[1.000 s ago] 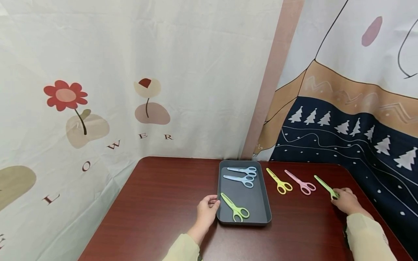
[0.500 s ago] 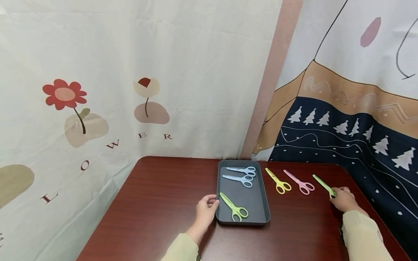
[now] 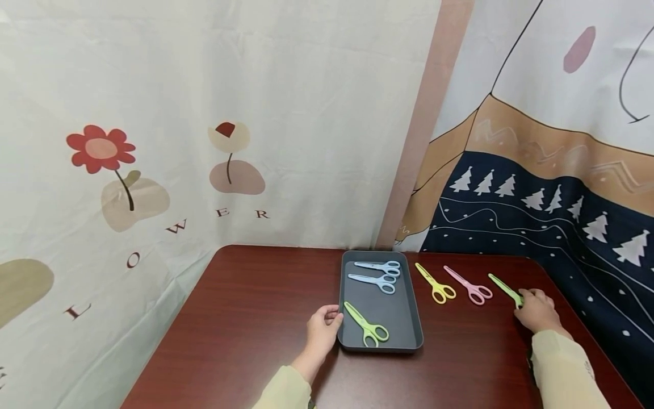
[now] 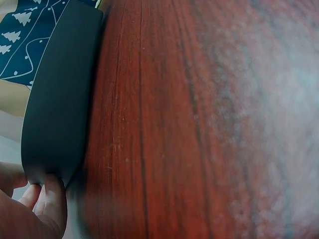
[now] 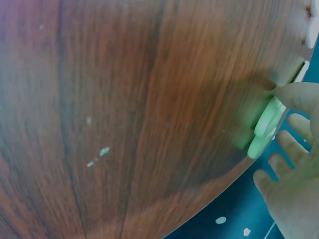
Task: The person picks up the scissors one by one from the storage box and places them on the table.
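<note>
Near the right edge of the counter (image 3: 245, 318), the person's right-hand grip (image 3: 536, 311) pinches lime-green scissors (image 3: 504, 289), hiding most of their handles from the head view; the wrist view crops that hand. The left-hand grip (image 3: 322, 331) clasps the left rim of the gray tray (image 3: 406, 324). Whether the two blue scissors (image 3: 378, 281) inside touch is hard to tell.
</note>
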Demonstrator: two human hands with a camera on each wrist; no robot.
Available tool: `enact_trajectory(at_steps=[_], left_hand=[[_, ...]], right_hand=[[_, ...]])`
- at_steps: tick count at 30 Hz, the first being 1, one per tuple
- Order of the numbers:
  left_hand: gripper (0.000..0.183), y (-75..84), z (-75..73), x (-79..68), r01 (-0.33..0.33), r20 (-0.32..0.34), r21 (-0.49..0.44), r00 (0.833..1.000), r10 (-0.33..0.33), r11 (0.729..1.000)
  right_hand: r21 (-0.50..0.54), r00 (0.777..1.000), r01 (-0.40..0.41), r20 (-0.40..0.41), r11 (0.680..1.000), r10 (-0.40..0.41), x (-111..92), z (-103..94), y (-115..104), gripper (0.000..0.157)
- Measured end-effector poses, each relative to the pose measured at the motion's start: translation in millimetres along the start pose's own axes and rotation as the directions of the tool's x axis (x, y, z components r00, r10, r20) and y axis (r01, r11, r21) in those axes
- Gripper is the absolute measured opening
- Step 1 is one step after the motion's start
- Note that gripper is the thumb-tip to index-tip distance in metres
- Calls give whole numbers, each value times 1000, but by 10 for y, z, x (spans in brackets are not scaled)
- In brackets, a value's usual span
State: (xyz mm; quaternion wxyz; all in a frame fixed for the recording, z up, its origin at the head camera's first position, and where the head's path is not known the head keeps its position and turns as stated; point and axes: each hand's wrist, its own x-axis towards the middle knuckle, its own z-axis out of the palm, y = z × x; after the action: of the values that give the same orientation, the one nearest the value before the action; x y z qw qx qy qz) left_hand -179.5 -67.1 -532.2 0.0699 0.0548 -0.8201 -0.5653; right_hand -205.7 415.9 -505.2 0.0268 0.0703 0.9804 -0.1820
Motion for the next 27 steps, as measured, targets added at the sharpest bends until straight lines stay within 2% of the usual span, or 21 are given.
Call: enact_trajectory(at_steps=[10,27], left_hand=[[17,4,1,1,1,2,-1,1000,-1,1000],[17,10,-3,-5,-5,-4,-1,1000,5,1000]], right_hand=[[-41,985,63,-158,997,-69,-23,82,-295,60],[14,948,213,-246,977,-203,42,195,-1086,60]])
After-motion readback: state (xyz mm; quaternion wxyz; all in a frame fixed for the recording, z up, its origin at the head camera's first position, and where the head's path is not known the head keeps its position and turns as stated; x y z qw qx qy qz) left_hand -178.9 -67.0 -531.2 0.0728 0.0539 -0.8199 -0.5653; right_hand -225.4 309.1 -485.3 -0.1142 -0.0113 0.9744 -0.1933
